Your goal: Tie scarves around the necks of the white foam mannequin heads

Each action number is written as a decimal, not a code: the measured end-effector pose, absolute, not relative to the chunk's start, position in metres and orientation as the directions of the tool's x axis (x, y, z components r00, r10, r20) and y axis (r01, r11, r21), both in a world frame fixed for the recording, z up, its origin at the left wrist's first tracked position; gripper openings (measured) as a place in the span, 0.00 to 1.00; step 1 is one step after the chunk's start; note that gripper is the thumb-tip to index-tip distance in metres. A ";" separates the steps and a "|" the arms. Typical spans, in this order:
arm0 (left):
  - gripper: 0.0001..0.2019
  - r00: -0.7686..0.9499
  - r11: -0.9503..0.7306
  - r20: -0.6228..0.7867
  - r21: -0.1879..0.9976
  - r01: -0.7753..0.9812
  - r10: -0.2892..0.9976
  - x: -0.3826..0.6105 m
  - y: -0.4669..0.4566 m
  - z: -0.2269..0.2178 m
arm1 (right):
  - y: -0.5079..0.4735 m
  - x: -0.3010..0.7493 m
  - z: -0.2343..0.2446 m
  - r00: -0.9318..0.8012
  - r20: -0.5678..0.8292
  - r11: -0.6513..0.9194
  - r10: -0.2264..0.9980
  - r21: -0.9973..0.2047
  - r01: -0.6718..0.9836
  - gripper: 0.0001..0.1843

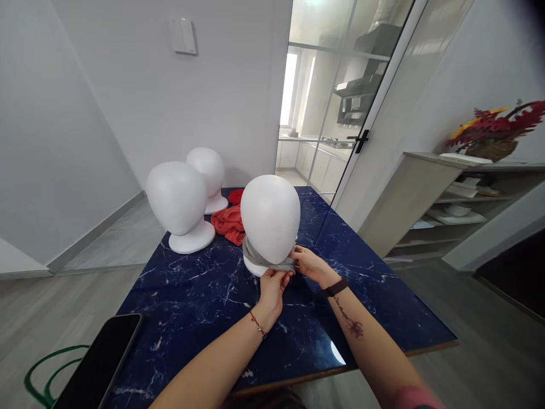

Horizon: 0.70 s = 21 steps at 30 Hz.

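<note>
A grey cloth point(260, 260) lies at the fingertips of both hands, slung around the lower part of a white foam head point(270, 213), across its front and left side; what it does behind the head is hidden. The left hand point(272, 292) pinches the cloth from below between thumb and fingers. The right hand point(313, 264) has its fingers bent against the cloth at the head's right side; whether they close on it or only press it, I cannot tell.

The cloth looks thin, soft and light, likely to give or bunch rather than hold a shape, so its edge or loose end should be the best place to pinch. The head is probably light and stiff, its surface apt to dent, and a hard pull on the cloth could tip or drag it; the broad base would be the steadier place to hold.

Beyond the left hand, to its left, lies red cloth point(230, 223), and past that stand two more heads, a nearer one point(176, 196) and a farther one point(206, 170). Under everything is a dark blue table point(204, 318). Well to the left of the left hand and nearer the body is a phone point(104, 358), with a green cord point(55, 372) beside it.
</note>
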<state>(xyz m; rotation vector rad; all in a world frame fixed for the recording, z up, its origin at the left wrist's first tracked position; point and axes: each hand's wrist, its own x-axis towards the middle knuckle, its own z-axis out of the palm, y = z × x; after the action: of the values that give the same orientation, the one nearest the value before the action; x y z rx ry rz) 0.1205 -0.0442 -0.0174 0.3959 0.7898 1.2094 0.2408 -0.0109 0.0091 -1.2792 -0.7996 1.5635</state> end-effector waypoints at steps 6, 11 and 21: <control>0.05 0.062 0.289 -0.304 0.794 -0.535 0.951 0.122 -0.044 -0.019 | -0.011 0.236 0.008 0.111 -0.112 -0.108 0.987 -0.993 -0.040 0.27; 0.04 0.000 0.258 -0.290 0.851 -0.458 0.957 0.119 -0.044 -0.019 | -0.003 0.246 0.001 0.099 0.136 0.102 0.986 -0.951 0.291 0.15; 0.05 0.001 0.286 -0.291 0.940 -0.187 0.957 0.101 -0.039 -0.028 | 0.013 0.257 0.005 0.293 0.405 0.114 0.866 -0.730 0.674 0.13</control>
<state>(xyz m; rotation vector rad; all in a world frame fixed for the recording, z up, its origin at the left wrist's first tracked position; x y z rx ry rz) 0.1008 -0.0386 -0.0282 0.8462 1.2161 1.0921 0.2572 0.0134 0.0050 -1.6167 -1.4395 0.2553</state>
